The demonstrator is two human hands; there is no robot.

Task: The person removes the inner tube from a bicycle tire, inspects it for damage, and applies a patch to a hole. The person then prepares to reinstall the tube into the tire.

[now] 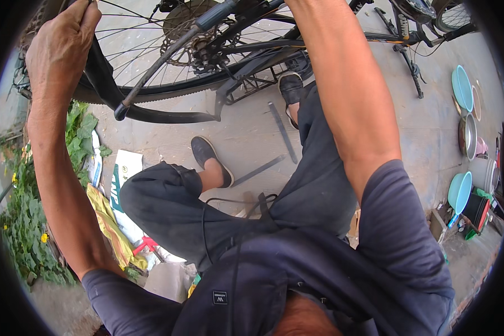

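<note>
The left hand is beside the bicycle wheel; whether it is clamped on something, I cannot tell. The right hand is beyond the upper edge.

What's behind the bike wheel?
Through the wheel, pale floor shows between the spokes. Whatever lies directly behind the hub is covered and can't be seen.

The left grip curls beside a bike wheel. Dark strips lie on the floor, blue basins toward its right edge, plants at its left.
</note>
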